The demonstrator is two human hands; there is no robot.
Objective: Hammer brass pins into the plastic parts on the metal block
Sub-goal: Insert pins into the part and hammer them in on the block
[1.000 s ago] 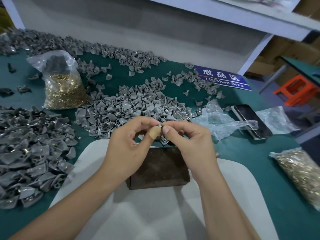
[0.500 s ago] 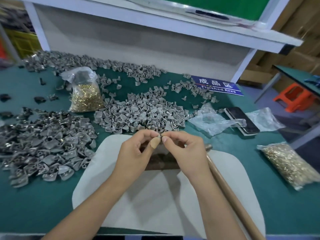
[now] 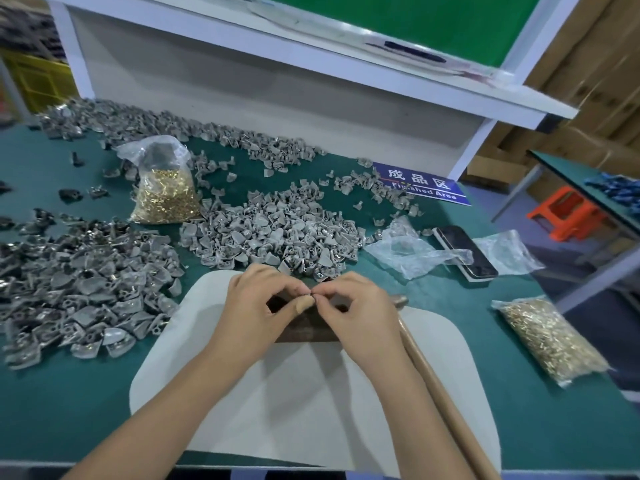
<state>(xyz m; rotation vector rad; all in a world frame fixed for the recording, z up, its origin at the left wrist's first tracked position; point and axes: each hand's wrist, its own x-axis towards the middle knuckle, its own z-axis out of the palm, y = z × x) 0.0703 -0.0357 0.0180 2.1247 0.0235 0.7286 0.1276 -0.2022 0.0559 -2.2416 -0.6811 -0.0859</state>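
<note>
Head view, frame centre: left hand point(image 3: 256, 306) and right hand point(image 3: 356, 306) fingers pinched small part together above metal block point(image 3: 304, 329); hammer point(image 3: 433, 375) idle lower right. Risk: loose pinch dropping unseated pin.

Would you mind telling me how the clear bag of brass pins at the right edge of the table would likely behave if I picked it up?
The bag of brass pins would probably sag and shift, since its thin clear film lies slumped flat. It likely feels heavy for its size, being packed with metal pins. The film looks smooth, so it may slip; pins could also poke through.
</note>
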